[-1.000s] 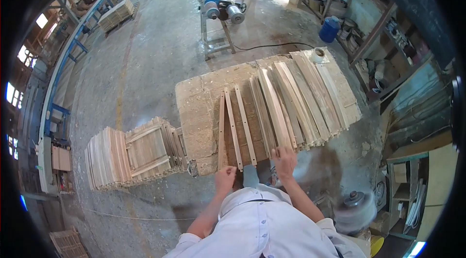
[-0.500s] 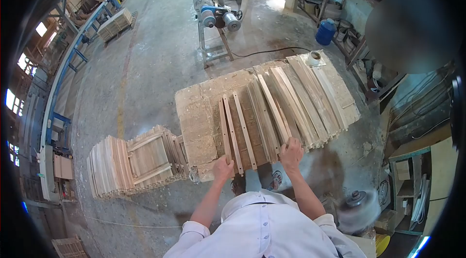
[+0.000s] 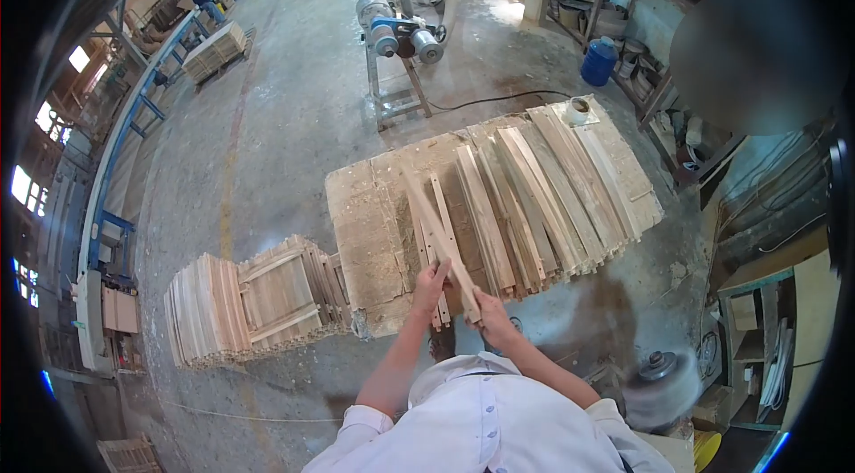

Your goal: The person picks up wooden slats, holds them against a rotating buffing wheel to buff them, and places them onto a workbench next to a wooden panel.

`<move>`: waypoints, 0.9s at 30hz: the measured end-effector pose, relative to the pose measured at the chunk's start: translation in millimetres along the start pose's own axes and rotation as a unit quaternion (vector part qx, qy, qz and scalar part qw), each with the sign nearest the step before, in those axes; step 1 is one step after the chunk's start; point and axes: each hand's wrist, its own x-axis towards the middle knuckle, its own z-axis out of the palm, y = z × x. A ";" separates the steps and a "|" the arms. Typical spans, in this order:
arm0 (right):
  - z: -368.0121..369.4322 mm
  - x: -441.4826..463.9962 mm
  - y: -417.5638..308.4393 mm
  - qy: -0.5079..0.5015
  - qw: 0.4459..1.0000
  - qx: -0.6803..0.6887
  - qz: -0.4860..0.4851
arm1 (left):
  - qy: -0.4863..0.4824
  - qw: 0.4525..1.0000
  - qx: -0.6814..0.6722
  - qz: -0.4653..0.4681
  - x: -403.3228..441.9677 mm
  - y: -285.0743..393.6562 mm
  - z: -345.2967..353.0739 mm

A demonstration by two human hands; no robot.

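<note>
Head view: a long stack of wooden slats fills the right half of the bench, side by side and running from near to far. A pale round container stands at the bench's far right corner. Beyond the far edge, a motor-driven machine stands on the floor, with a black cable trailing off to the right. A blue jug sits farther right, and a shelf unit stands at the near right. To the left of the bench is another pile of wood; farther left runs a long blue-framed structure, with a person near its far end.

On the left part of the bench, a wooden strip lies slantwise, its far end to the left and its near end to the right, crossing over narrow drilled strips. Both forearms reach forward and converge on its near portion. The right hand comes in from the right, its fingers closed round the strip's near end. The left hand is at the strip's left side, knuckles up and fingers curled; whether they grip this strip or the ones beneath cannot be told.
</note>
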 end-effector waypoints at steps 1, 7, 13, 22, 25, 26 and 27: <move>4.4 0.0 1.4 -0.006 0.999 -0.028 0.021 | 0.016 1.000 0.009 0.006 4.0 -0.1 -5.6; -22.0 28.1 28.5 0.054 0.944 -0.306 -0.111 | 0.123 0.969 0.215 0.002 22.2 -19.2 -79.2; -66.2 3.4 40.6 0.057 0.905 -0.419 -0.051 | 0.111 0.874 0.473 0.001 35.7 -36.1 -104.5; -169.4 -20.4 90.5 0.109 0.793 -0.600 -0.016 | 0.132 0.865 0.478 0.077 48.9 -65.7 -80.2; -182.5 -30.2 92.1 0.157 0.768 -0.620 0.032 | 0.216 0.821 0.519 0.103 47.0 -55.2 -55.5; -184.3 -36.4 90.0 0.163 0.768 -0.617 0.051 | 0.233 0.789 0.551 0.139 45.6 -48.8 -43.4; -185.9 -40.7 87.2 0.168 0.768 -0.613 0.070 | 0.250 0.755 0.581 0.176 43.0 -34.9 -26.0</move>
